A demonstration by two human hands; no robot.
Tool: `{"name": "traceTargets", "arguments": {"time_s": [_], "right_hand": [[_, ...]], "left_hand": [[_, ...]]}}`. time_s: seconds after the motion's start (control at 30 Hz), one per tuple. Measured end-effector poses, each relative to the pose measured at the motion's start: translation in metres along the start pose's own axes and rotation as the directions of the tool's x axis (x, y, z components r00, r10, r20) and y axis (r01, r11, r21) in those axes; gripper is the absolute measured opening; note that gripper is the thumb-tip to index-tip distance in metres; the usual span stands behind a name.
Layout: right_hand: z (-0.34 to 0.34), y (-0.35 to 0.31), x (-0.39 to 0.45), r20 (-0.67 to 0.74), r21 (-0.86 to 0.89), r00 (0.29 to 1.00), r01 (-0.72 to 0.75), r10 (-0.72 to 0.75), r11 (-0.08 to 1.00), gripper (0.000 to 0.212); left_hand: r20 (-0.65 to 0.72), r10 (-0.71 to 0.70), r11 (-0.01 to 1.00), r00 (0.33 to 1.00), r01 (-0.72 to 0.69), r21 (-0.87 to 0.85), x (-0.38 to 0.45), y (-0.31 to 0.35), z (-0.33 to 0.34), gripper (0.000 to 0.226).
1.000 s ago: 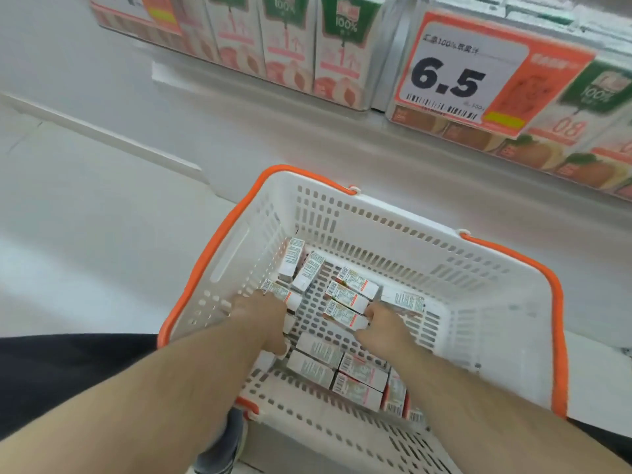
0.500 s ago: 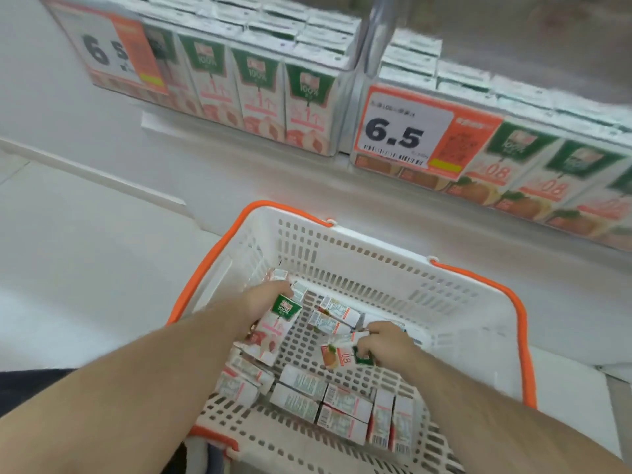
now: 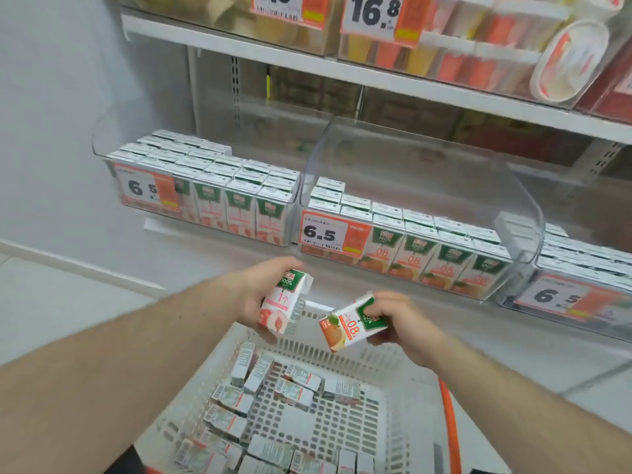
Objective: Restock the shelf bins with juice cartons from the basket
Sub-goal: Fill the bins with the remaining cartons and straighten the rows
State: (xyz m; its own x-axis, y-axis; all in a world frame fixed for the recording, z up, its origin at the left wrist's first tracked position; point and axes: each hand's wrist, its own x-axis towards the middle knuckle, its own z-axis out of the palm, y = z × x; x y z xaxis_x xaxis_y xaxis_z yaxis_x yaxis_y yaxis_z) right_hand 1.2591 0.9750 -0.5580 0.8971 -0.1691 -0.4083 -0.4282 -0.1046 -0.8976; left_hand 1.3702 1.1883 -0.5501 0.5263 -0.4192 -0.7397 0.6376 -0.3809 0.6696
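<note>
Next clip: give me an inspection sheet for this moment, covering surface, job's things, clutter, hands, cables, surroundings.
Surface: white shelf bearing clear bins; pale floor below.
Job's things: basket with cartons lying flat on its bottom; peach carton and orange carton held above it; peach bin looks nearly full, orange bin has room behind its front rows.
Clutter: nothing seen.
Hands: left hand grips the peach carton; right hand grips the orange carton.
Cables: nothing seen.
Surroundings: price tags reading 6.5; upper shelf with other packaged goods, blurred; a third bin at far right.
</note>
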Motion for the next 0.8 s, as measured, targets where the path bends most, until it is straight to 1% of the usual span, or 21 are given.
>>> {"name": "traceTargets", "arguments": {"time_s": [0.1,0.2,0.23,0.3,0.33,0.4,0.47,0.5,0.57,0.6,0.67,0.7,0.73,0.77,0.8], "right_hand": [[-0.007,-0.032,-0.012,-0.008,-0.070,0.994,0.113,-0.113,0.991,0.031],[-0.010,-0.055,-0.020,-0.016,-0.098,0.979,0.203,-0.206,0.974,0.040],[-0.010,-0.061,-0.023,-0.016,-0.094,0.973,0.230,-0.232,0.969,0.037],[-0.010,-0.071,-0.026,-0.005,-0.096,0.958,0.284,-0.285,0.954,0.024],[-0.009,-0.075,-0.027,0.003,-0.116,0.949,0.314,-0.316,0.942,0.019],[-0.007,-0.080,-0.026,0.007,-0.191,0.924,0.377,-0.383,0.906,0.015],[-0.004,-0.085,-0.023,-0.011,-0.257,0.900,0.419,-0.437,0.871,0.012],[-0.002,-0.087,-0.022,-0.024,-0.278,0.888,0.436,-0.460,0.856,0.015],[0.001,-0.086,-0.022,-0.053,-0.305,0.866,0.460,-0.497,0.834,0.022],[0.002,-0.084,-0.023,-0.062,-0.313,0.854,0.474,-0.516,0.823,0.025],[0.005,-0.083,-0.024,-0.081,-0.324,0.832,0.498,-0.548,0.804,0.030],[0.006,-0.083,-0.024,-0.091,-0.329,0.821,0.510,-0.564,0.795,0.032],[0.006,-0.084,-0.025,-0.101,-0.333,0.807,0.524,-0.583,0.784,0.034],[0.007,-0.085,-0.025,-0.107,-0.335,0.793,0.540,-0.600,0.772,0.037],[0.007,-0.086,-0.026,-0.111,-0.338,0.779,0.554,-0.617,0.761,0.041]], "left_hand": [[-0.011,0.135,0.991,0.991,-0.135,-0.008,-0.019,0.020,0.002,0.023],[-0.012,0.217,0.975,0.976,-0.216,0.051,-0.034,0.031,0.004,0.020],[-0.004,0.239,0.969,0.971,-0.239,0.066,-0.038,0.033,0.007,0.018],[0.005,0.309,0.946,0.951,-0.308,0.106,-0.045,0.035,0.013,0.014],[-0.002,0.362,0.920,0.932,-0.357,0.159,-0.045,0.035,0.015,0.019],[0.027,0.470,0.831,0.882,-0.452,0.323,-0.047,0.036,0.017,0.029],[0.112,0.535,0.706,0.838,-0.516,0.486,-0.048,0.036,0.017,0.029],[0.150,0.546,0.642,0.824,-0.526,0.558,-0.048,0.034,0.016,0.029],[0.185,0.575,0.517,0.797,-0.530,0.672,-0.047,0.031,0.016,0.045],[0.186,0.607,0.473,0.773,-0.539,0.697,-0.047,0.030,0.018,0.049],[0.152,0.680,0.432,0.717,-0.559,0.708,-0.047,0.029,0.023,0.039],[0.115,0.714,0.430,0.691,-0.561,0.707,-0.047,0.030,0.025,0.032],[0.080,0.741,0.426,0.666,-0.559,0.711,-0.048,0.031,0.026,0.030],[0.058,0.767,0.406,0.640,-0.552,0.728,-0.049,0.033,0.027,0.036],[0.049,0.793,0.366,0.607,-0.540,0.758,-0.051,0.034,0.026,0.047]]}}
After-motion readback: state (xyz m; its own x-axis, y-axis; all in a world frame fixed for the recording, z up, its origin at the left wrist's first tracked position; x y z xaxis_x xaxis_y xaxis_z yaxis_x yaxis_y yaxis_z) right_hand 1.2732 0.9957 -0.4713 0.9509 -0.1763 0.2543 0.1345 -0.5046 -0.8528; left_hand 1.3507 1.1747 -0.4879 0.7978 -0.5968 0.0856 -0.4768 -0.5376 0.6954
